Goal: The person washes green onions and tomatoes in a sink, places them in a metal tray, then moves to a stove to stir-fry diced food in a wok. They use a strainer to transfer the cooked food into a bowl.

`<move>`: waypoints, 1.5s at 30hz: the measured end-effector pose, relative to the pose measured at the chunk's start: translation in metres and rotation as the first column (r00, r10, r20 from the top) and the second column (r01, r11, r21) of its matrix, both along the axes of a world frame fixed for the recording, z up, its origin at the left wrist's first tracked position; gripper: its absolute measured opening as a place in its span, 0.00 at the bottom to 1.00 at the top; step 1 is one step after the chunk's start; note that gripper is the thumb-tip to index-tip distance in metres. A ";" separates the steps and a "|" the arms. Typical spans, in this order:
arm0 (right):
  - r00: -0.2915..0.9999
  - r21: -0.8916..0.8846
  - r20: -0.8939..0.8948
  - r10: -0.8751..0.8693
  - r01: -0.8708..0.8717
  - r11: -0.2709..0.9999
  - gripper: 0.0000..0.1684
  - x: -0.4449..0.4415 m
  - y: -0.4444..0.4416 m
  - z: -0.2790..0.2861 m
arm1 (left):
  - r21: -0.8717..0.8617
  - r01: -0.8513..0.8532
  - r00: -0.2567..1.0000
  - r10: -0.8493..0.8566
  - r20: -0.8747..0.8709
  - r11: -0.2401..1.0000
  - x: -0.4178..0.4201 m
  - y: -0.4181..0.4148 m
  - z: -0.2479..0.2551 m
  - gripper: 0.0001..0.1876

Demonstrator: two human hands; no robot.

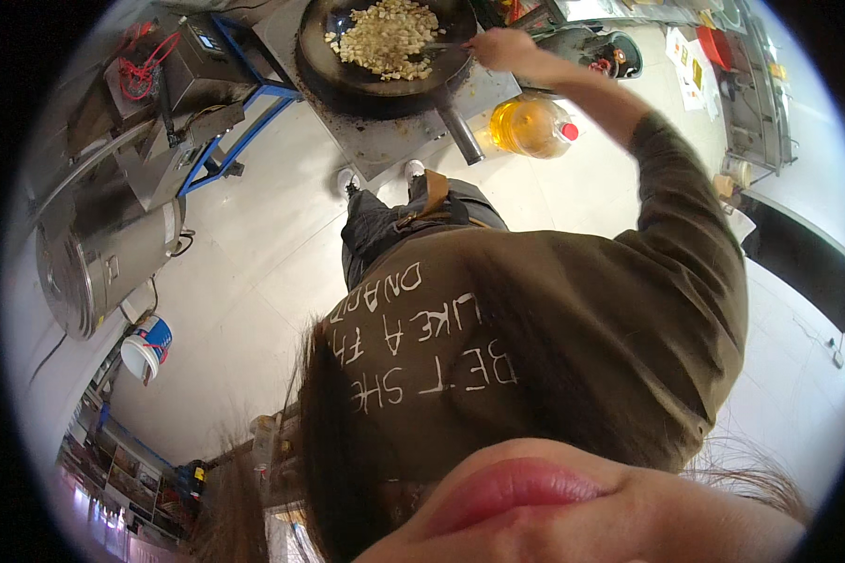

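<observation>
My right hand (pixel 503 53) reaches forward over the rim of a large dark wok (pixel 317 60), its fingers closed around the handle of a metal cooking utensil (pixel 447 46). The utensil's far end meets the food, and its exact shape is unclear. Small pale diced pieces (pixel 387 35), some lightly browned, lie heaped in the wok. A thick metal wok handle (pixel 459 134) points back towards me, with no hand on it. Underneath is a stained metal stove top (pixel 366 144). My left hand is out of view.
A large bottle of yellow oil (pixel 528 128) with a red cap stands on the floor right of the stove. Metal equipment on a blue frame (pixel 232 151) is at the left, near a steel drum (pixel 105 260) and a white-and-blue bucket (pixel 146 348). Metal shelving (pixel 757 105) lines the right side.
</observation>
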State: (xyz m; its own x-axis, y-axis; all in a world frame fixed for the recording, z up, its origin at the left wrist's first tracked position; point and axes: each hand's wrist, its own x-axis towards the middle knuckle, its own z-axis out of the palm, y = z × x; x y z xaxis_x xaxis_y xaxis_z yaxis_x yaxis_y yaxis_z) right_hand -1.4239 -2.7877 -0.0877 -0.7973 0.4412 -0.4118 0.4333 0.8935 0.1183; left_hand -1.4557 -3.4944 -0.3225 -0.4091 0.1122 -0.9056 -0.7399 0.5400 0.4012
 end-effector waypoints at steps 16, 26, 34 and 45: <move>0.850 0.447 0.068 0.523 -0.494 0.745 0.20 0.052 -0.022 0.090 | 0.020 0.064 0.969 -0.057 -0.240 0.998 0.040 0.076 0.017 0.14; 0.859 -0.181 0.512 0.018 0.087 0.980 0.19 -0.040 0.037 0.160 | -0.009 -0.048 0.995 0.047 -0.087 0.999 0.099 0.041 -0.001 0.14; 0.987 -0.104 -0.160 -0.017 0.000 0.995 0.19 -0.011 -0.018 -0.012 | -0.022 -0.064 0.992 0.062 -0.113 0.998 0.088 0.027 -0.005 0.14; 0.357 -0.901 0.134 -0.924 0.432 0.036 0.23 0.018 -0.053 -0.022 | -0.024 -0.094 0.988 0.091 -0.122 0.995 0.073 0.020 -0.016 0.14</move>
